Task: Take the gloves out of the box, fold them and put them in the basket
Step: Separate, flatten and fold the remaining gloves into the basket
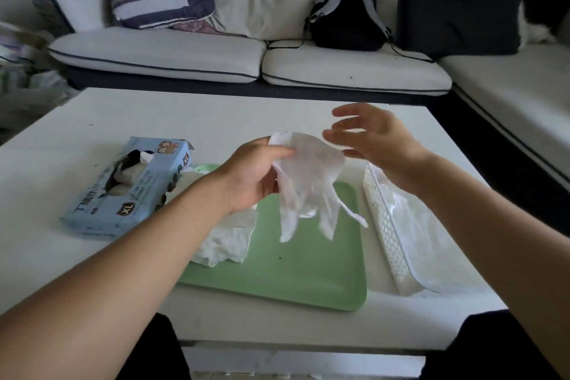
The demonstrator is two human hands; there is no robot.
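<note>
Both my bare forearms reach forward from the bottom corners. My left hand (253, 176) is raised, fingers and thumb curled in a pinch on what it holds. My right hand (374, 136) hovers just beside it, fingers spread and relaxed, palm facing left, gripping nothing.

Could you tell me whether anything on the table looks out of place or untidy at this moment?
Yes: a crumpled heap of gloves lies unfolded on the green tray, spilling over its left edge beside the glove box. Another glove dangles limp from the left hand.
</note>
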